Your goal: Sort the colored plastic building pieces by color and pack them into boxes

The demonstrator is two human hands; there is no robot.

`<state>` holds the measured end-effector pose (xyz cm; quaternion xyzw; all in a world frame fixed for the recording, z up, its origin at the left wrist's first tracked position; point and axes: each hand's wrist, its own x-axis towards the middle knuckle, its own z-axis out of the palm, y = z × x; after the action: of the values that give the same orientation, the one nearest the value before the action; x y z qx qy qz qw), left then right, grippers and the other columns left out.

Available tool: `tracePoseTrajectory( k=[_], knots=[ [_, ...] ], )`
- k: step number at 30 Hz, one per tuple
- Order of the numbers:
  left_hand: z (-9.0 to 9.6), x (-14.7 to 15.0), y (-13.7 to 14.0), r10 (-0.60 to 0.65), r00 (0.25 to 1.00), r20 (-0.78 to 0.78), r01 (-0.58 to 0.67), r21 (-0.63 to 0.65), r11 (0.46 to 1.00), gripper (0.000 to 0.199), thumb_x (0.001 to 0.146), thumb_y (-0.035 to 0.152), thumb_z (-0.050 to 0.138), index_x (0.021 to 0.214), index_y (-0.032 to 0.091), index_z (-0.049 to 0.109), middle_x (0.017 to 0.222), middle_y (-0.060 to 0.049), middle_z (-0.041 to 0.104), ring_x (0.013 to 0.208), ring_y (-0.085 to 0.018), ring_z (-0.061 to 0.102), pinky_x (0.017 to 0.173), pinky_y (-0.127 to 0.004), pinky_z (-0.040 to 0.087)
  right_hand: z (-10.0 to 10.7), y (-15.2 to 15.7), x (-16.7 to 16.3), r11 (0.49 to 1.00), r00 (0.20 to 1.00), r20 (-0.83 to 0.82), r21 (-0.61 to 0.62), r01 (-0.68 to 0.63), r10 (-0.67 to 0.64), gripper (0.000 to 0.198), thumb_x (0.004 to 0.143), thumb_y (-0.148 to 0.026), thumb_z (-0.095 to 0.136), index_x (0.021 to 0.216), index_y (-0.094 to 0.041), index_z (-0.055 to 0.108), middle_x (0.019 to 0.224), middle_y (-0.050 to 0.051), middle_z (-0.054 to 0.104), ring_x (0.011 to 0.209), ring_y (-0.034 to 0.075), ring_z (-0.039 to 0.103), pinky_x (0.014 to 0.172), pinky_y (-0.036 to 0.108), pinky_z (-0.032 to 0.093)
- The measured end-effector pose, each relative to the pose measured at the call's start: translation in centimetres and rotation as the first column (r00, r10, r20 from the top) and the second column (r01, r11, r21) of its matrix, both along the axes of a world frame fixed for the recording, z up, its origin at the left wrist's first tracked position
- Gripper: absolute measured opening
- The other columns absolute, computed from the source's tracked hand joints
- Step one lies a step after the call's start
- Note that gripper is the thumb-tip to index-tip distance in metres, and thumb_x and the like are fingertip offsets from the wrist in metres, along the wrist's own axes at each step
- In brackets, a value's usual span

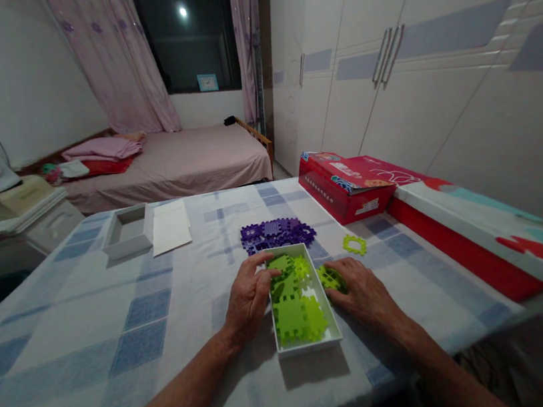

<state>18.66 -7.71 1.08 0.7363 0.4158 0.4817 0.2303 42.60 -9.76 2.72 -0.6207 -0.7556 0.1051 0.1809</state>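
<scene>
A white box [334,329] with several flat, notched lime-green puzzle pieces [290,315] in it stands in front of me. My left hand [250,295] grips the box's left wall, its thumb and fingertips over the rim. To the right of the box, my right hand [361,288] is closed on green puzzle pieces [330,278]; how many is hidden by the fingers. Just behind the box lies a heap of purple puzzle pieces [275,230]. A single ring-shaped green piece [355,244] rests on the cloth beyond my right hand.
An open grey-white box [128,231] and white sheets [170,226] lie at the far left of the checked tablecloth [181,351]. A red carton [344,186] and a long red-and-white box [481,221] line the right side. Behind the table is a bed [204,155].
</scene>
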Motion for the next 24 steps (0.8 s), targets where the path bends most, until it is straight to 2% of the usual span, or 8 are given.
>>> tracePoseTrajectory(
  k=[3,6,9,12,15,19,21,24],
  knots=[
    [0.1,0.1,-0.1,0.002,1.000,0.007,-0.001,-0.012,1.000,0.035,0.096,0.031,0.034,0.095,0.025,0.068,0.124,-0.006,0.057,0.120,-0.025,0.050,0.103,-0.053,0.041,0.0,0.2,0.9,0.993,0.994,-0.097,0.108,0.051,-0.040,0.035,0.082,-0.028,0.055,0.116,-0.018,0.058,0.111,0.010,0.060,0.110,0.024,0.053,0.096,0.040,0.042],
    [0.2,0.1,-0.1,0.005,1.000,0.014,-0.004,-0.007,1.000,0.035,0.096,0.031,0.034,0.094,0.025,0.068,0.123,-0.007,0.057,0.119,-0.024,0.051,0.103,-0.051,0.042,1.6,0.0,1.0,0.975,0.975,-0.219,0.207,0.076,-0.029,0.036,0.081,-0.031,0.057,0.115,-0.020,0.057,0.114,0.010,0.060,0.108,0.024,0.055,0.096,0.042,0.043],
    [0.1,0.1,0.0,0.000,1.000,0.008,0.000,0.002,1.000,0.034,0.096,0.032,0.033,0.097,0.025,0.067,0.123,-0.007,0.057,0.120,-0.024,0.050,0.103,-0.051,0.042,3.9,-0.3,-0.7,0.973,0.961,-0.254,0.225,-0.050,0.109,0.035,0.081,-0.029,0.058,0.116,-0.022,0.057,0.114,0.008,0.060,0.107,0.023,0.055,0.094,0.041,0.044],
    [-0.1,-0.1,0.0,0.001,1.000,0.011,-0.002,0.021,1.000,0.033,0.096,0.033,0.034,0.102,0.025,0.065,0.124,-0.007,0.057,0.120,-0.025,0.050,0.103,-0.050,0.041,5.1,-0.3,-3.2,0.956,0.942,-0.224,0.213,-0.203,0.250,0.037,0.080,-0.026,0.061,0.117,-0.023,0.056,0.115,0.008,0.060,0.110,0.023,0.053,0.096,0.042,0.043],
    [-0.2,-0.2,0.1,-0.005,1.000,0.016,0.005,0.041,0.999,0.033,0.096,0.033,0.034,0.106,0.024,0.064,0.124,-0.008,0.058,0.120,-0.025,0.050,0.104,-0.050,0.041,4.8,-0.1,-4.2,0.946,0.938,-0.195,0.215,-0.243,0.285,0.042,0.079,-0.030,0.064,0.120,-0.023,0.055,0.120,0.009,0.058,0.115,0.025,0.051,0.098,0.045,0.042],
    [0.1,-0.1,0.0,-0.046,0.999,-0.013,0.047,0.066,0.997,0.034,0.096,0.031,0.035,0.103,0.022,0.067,0.118,-0.009,0.062,0.118,-0.024,0.051,0.103,-0.049,0.041,3.4,-0.5,-1.5,0.969,0.971,-0.201,0.232,-0.083,0.132,0.033,0.088,-0.033,0.053,0.119,-0.023,0.055,0.121,0.009,0.058,0.115,0.023,0.052,0.099,0.043,0.041],
    [0.3,-0.1,0.1,-0.083,0.995,-0.052,0.088,0.100,0.991,0.035,0.095,0.029,0.035,0.100,0.022,0.068,0.111,-0.008,0.065,0.118,-0.024,0.052,0.102,-0.048,0.042,2.5,-1.1,0.5,0.984,0.984,-0.174,0.179,-0.015,0.046,0.032,0.089,-0.034,0.051,0.117,-0.022,0.056,0.118,0.009,0.059,0.113,0.023,0.053,0.099,0.042,0.042],
    [0.5,-0.2,0.1,-0.164,0.975,-0.148,0.190,0.183,0.964,0.032,0.094,0.027,0.038,0.103,0.021,0.068,0.110,-0.008,0.067,0.120,-0.024,0.051,0.102,-0.048,0.041,1.4,-2.4,2.5,0.999,0.995,-0.097,0.046,-0.018,0.023,0.035,0.085,-0.032,0.054,0.118,-0.021,0.056,0.118,0.008,0.060,0.113,0.023,0.053,0.099,0.042,0.042]
  ],
)
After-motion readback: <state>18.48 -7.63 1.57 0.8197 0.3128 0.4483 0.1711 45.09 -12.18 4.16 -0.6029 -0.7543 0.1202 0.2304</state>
